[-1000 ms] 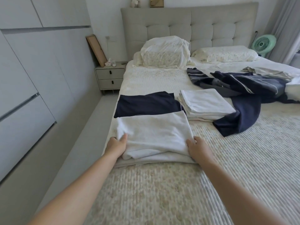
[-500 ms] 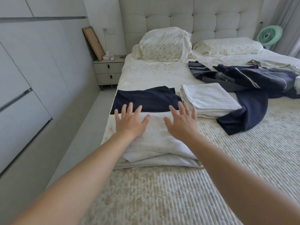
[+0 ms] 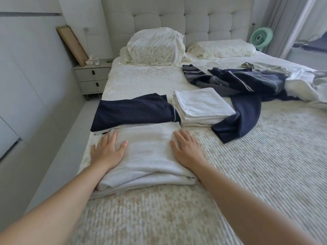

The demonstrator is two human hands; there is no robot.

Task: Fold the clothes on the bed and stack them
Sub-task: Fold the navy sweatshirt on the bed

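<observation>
Step in hand: you are smoothing the folded white garment (image 3: 146,156) at the near left edge of the bed (image 3: 265,174); by my reading the fold itself is done.
Left hand (image 3: 106,152): flat, fingers straight, pressing the garment's left side.
Right hand (image 3: 187,151): flat too, pressing its right edge (nothing gripped by either).
Next move: lift it whole and set it square on a stack, or start on the loose clothes; support it from beneath so the layers do not slide.
Folded navy piece (image 3: 132,112): 1, just beyond, touching.
White stack (image 3: 201,105): 1, beside it.
Unfolded pile (image 3: 247,89): 1 heap, far right, at least 3 garments.
Pillows (image 3: 155,46): 2 heaps.
</observation>
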